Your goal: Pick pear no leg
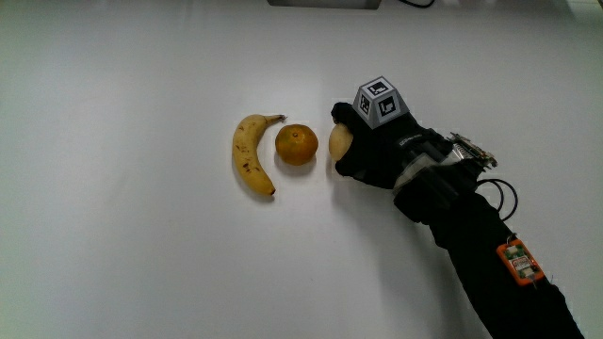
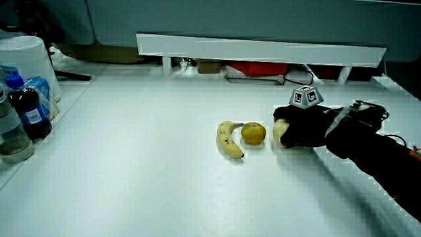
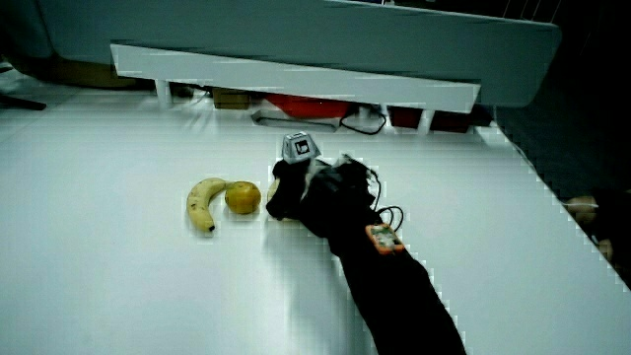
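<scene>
The pear [image 1: 338, 140] lies on the worktop [image 1: 141, 264] just beside the orange [image 1: 296, 144], with the banana [image 1: 251, 154] next along. The hand [image 1: 372, 146] lies low over it, fingers [image 1: 341, 115] curled around the fruit, forearm [image 1: 480, 245] stretching back toward the person. Bare worktop surrounds the row.

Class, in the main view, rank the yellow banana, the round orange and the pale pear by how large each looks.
1. Yellow banana, longest by far.
2. Round orange.
3. Pale pear, unsure: the black gloved hand wraps it, so only a sliver shows.
</scene>
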Demonstrator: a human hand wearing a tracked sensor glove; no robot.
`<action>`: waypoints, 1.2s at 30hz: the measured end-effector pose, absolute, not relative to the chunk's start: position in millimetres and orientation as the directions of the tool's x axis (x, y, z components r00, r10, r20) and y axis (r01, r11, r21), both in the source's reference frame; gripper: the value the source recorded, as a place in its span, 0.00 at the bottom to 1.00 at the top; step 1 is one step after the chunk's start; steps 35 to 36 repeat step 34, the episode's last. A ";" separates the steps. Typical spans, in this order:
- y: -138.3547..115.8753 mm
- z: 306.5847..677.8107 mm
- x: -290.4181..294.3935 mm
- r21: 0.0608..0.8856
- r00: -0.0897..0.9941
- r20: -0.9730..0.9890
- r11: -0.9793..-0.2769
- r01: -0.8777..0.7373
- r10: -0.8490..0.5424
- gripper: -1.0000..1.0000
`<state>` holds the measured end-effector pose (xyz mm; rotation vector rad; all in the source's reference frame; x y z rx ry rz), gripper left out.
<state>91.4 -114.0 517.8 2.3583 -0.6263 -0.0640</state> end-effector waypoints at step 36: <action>-44.3 353.1 64.4 0.363 0.664 0.149 -0.584 -0.726 -0.733 1.00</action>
